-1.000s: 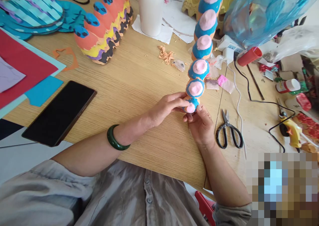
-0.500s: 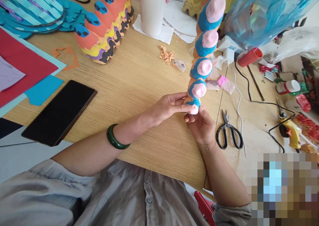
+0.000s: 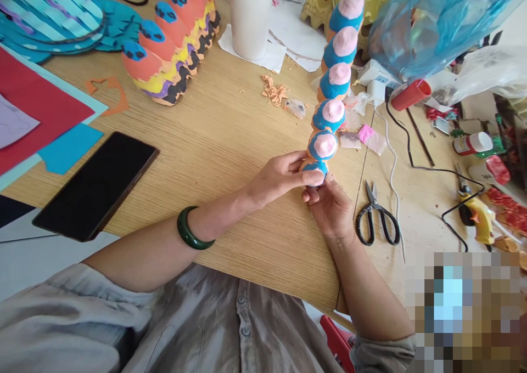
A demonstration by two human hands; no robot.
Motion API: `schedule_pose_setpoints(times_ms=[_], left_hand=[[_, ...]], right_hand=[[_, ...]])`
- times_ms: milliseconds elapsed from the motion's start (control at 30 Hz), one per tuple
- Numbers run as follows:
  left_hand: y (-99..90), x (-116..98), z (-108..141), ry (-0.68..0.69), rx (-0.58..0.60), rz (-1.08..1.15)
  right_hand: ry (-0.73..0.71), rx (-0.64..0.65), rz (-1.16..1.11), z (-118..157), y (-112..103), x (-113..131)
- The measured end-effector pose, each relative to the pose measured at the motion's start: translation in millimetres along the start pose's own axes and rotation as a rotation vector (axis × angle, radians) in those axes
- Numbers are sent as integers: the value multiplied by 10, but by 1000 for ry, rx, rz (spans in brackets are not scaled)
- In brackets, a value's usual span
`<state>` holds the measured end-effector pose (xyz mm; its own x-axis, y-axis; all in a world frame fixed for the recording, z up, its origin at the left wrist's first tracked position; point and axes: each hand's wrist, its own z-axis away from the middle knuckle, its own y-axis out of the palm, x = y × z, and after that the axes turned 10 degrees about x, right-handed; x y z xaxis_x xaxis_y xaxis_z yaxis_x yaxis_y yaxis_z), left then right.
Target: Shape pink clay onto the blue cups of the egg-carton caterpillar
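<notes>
A: What do the hands do?
B: The left hand [image 3: 280, 176] and the right hand [image 3: 330, 211] are both closed on the near end of a painted egg-carton strip [image 3: 332, 115], which goes toward the far side above the wooden table [image 3: 230, 142]
A: What is beside them?
B: Black scissors [image 3: 377, 219] at right, a phone [image 3: 95, 186] at left

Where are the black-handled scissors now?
In the head view, the scissors lie on the wooden table, just right of the person's right hand, beside a white cable.
</notes>
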<state>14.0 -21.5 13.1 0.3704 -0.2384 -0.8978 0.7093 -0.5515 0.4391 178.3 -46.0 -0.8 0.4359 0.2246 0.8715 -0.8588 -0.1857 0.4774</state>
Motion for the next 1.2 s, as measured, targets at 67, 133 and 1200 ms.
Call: schedule_pose_setpoints(times_ms=[67, 133, 1200], left_hand=[[13, 30, -5, 22, -2, 1], [12, 61, -13, 41, 4, -5], [-36, 77, -49, 9, 42, 147]], right_hand=[[-14, -3, 14, 11, 21, -16], [-26, -9, 23, 21, 34, -27], [71, -5, -177, -3, 21, 73]])
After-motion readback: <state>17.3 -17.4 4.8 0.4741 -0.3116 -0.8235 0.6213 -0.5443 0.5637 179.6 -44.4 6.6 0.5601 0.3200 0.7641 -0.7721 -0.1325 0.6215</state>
